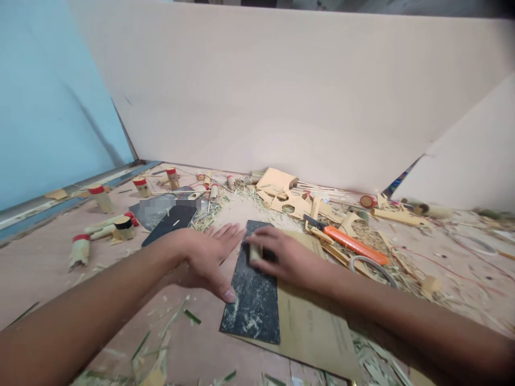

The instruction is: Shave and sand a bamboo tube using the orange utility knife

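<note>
A dark sheet of sandpaper (253,300), dusted with pale powder, lies on a larger brown sheet of paper (317,321). My right hand (281,254) is closed around a short piece of bamboo (255,253) and presses it to the upper part of the sandpaper. Its fingers hide much of the piece. My left hand (213,257) is spread open with nothing in it, its thumb on the left edge of the sandpaper.
Several red-topped bamboo pieces (100,198) stand at the left, near another dark sheet (173,222). An orange-handled cutter knife (356,245) lies at right among cut cardboard (295,206) and shavings. A tape ring (372,268) is beside it. A pale board (281,96) closes the back.
</note>
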Available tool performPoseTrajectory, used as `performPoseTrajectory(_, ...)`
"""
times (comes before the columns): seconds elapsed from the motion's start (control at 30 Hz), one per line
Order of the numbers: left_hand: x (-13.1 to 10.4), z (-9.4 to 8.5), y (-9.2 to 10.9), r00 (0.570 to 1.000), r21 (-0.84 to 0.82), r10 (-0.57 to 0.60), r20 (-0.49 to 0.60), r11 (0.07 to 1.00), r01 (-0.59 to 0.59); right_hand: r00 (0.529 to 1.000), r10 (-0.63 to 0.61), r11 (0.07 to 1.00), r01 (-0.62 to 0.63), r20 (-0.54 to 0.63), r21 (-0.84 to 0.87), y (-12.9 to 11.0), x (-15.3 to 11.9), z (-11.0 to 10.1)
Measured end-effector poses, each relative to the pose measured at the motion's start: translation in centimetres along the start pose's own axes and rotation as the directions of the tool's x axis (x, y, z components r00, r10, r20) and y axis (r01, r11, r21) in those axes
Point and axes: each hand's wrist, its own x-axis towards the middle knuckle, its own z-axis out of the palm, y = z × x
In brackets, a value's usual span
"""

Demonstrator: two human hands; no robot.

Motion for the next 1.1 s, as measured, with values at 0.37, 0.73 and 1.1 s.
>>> performPoseTrajectory(0.37,-0.22,-0.32,0.48,1.0,0.024,-0.011,0.0,1.0,0.011,0.997,-0.069,0.997,0.07,-0.046,0.021,0.14,0.11,0.29)
performPoseTrajectory(0.73,0.15,0.08,-0.08,1.0,0.025,-0.005,-0.005,1.0,0.005,0.996,-0.089,0.995,0.089,0.001,0.043,-0.13,-0.23,0.33)
performPoseTrajectory(1.1,0.19,0.18,-0.26,1.0,0.013,0.016,-0.014,1.0,-0.015,0.982,-0.177,0.984,0.174,0.062,0.048,0.34,-0.28,0.31)
